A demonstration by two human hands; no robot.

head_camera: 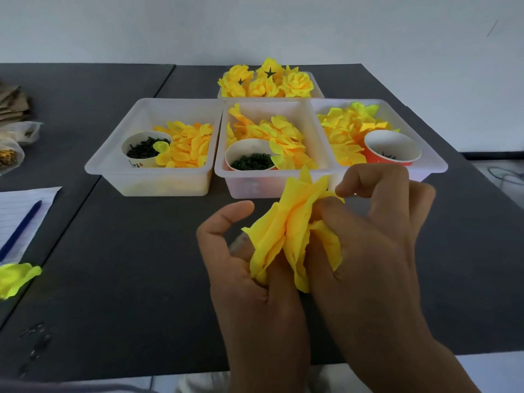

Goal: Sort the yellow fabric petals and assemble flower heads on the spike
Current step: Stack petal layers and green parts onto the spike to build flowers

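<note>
A: Status?
B: Mid-run. Back tray (317, 93) holds several finished flower heads (296, 84). Three front trays (150, 177) hold loose petals.
A: Hands?
B: Left hand (241, 268) and right hand (377, 251) both grip one petal bunch (286, 231) above the table (127, 265), fingers curled round it. Spike not visible. Plenty left.

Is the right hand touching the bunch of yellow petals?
Touching. The head view shows the right hand with thumb and fingers pressed into the bunch of yellow petals, fabric bulging around them.
</note>
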